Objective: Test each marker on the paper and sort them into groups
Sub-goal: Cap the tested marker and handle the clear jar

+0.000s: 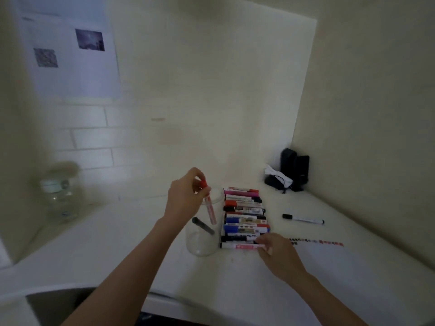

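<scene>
A clear jar (202, 231) stands on the white counter (211, 278) just left of the marker row (244, 217), and a dark marker (203, 225) leans inside it. Far left, a blurred plastic bottle (58, 191) sits by the tiled wall. In the back right corner are black objects (294, 169) with something white crumpled against them. A lone black-capped marker (303, 219) lies apart, right of the row. The paper (329, 260) lies on the right, with a line of small colour marks (315, 242) along its far edge.

My left hand (186, 196) pinches a red marker (209, 204) near its cap, holding it nearly upright over the jar's mouth, tip end down. My right hand (275, 251) has its fingers curled on the nearest marker (244, 246) of the row, a white barrel with a pink label. The row's markers lie side by side, touching, with red, pink, blue and black caps.
</scene>
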Motion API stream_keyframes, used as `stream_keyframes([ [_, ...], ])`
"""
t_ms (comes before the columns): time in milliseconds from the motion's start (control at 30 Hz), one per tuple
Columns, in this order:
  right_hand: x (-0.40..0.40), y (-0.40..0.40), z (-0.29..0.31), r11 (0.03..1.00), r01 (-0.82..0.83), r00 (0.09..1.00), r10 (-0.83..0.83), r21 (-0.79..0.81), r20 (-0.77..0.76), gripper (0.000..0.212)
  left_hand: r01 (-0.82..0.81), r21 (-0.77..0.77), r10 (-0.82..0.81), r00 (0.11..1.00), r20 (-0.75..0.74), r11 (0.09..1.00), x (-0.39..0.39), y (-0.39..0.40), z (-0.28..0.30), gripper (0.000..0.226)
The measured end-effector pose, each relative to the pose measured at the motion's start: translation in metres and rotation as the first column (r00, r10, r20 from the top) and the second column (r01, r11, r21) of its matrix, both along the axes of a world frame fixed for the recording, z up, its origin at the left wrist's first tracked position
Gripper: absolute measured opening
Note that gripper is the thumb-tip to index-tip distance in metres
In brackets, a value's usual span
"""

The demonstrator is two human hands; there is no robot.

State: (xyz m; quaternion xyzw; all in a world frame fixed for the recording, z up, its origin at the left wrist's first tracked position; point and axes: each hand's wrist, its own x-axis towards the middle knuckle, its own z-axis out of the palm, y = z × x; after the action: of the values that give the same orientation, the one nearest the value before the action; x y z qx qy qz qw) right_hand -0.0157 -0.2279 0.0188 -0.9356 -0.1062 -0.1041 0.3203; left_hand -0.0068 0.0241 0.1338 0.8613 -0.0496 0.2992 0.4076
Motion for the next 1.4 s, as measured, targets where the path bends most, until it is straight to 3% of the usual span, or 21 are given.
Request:
stream_keyframes([
  [67, 0.006, -0.005, -0.008, 0.992, -0.004, 0.998, 0.012, -0.13, 0.061, 0.025, 0.02, 0.134, -0.01, 0.997, -0.077, 0.991, 0.005, -0.003, -0.001, 0.015],
  [133, 0.012, -0.008, -0.014, 0.976, -0.016, 0.994, 0.04, -0.217, 0.105, 0.024, 0.031, 0.22, -0.018, 0.998, -0.063, 0.975, 0.006, -0.007, 0.001, 0.022],
  [233, 0.019, -0.01, -0.024, 0.962, -0.044, 0.988, 0.081, -0.269, 0.13, 0.02, -0.003, 0.251, -0.044, 0.982, 0.182, 0.968, -0.006, -0.024, 0.001, 0.024],
  [300, 0.024, -0.01, -0.028, 0.956, -0.022, 0.982, 0.076, -0.293, 0.174, 0.021, 0.094, 0.316, -0.182, 0.948, 0.26, 0.944, -0.02, -0.043, -0.007, 0.017],
  [400, 0.029, -0.011, -0.033, 0.935, -0.005, 0.969, 0.091, -0.355, 0.228, 0.025, 0.258, 0.46, -0.369, 0.914, 0.17, 0.85, -0.028, -0.065, -0.045, 0.015],
  [500, 0.028, -0.007, -0.032, 0.921, -0.023, 0.971, 0.113, -0.389, 0.211, 0.025, 0.333, 0.47, -0.377, 0.926, -0.002, 0.817, -0.021, -0.074, -0.094, 0.029],
  [567, 0.027, -0.013, -0.026, 0.917, -0.018, 0.979, 0.098, -0.398, 0.18, 0.023, 0.356, 0.435, -0.376, 0.926, -0.041, 0.827, -0.017, -0.076, -0.116, 0.035],
  [633, 0.024, -0.027, -0.012, 0.952, 0.005, 0.988, 0.043, -0.305, 0.149, 0.021, 0.332, 0.392, -0.356, 0.934, -0.011, 0.858, -0.013, -0.078, -0.124, 0.031],
  [733, 0.014, -0.048, 0.013, 0.984, 0.116, 0.993, -0.111, 0.136, -0.046, 0.016, 0.306, 0.353, -0.323, 0.946, -0.013, 0.884, -0.006, -0.088, -0.127, 0.017],
  [867, -0.002, -0.054, 0.023, 0.846, 0.194, 0.942, -0.019, 0.497, -0.335, 0.011, 0.432, 0.238, -0.409, 0.901, -0.141, 0.87, 0.003, -0.119, -0.132, 0.026],
  [1000, -0.011, -0.059, 0.024, 0.685, 0.21, 0.883, 0.174, 0.698, -0.436, 0.011, 0.528, 0.171, -0.49, 0.844, -0.218, 0.832, 0.006, -0.149, -0.135, 0.021],
  [1100, -0.011, -0.067, 0.021, 0.571, 0.272, 0.877, 0.186, 0.775, -0.444, 0.017, 0.526, 0.184, -0.471, 0.838, -0.275, 0.83, 0.011, -0.155, -0.139, 0.017],
  [1300, -0.007, -0.072, 0.006, 0.47, 0.286, 0.904, 0.157, 0.835, -0.398, 0.021, 0.578, 0.22, -0.491, 0.799, -0.346, 0.786, 0.014, -0.157, -0.136, 0.026],
  [1367, -0.004, -0.072, 0.003, 0.502, 0.289, 0.902, 0.142, 0.815, -0.408, 0.029, 0.619, 0.202, -0.529, 0.767, -0.362, 0.759, 0.008, -0.159, -0.132, 0.043],
  [1400, -0.003, -0.073, 0.002, 0.568, 0.289, 0.898, 0.118, 0.77, -0.424, 0.037, 0.619, 0.202, -0.531, 0.768, -0.358, 0.759, 0.006, -0.16, -0.13, 0.046],
])
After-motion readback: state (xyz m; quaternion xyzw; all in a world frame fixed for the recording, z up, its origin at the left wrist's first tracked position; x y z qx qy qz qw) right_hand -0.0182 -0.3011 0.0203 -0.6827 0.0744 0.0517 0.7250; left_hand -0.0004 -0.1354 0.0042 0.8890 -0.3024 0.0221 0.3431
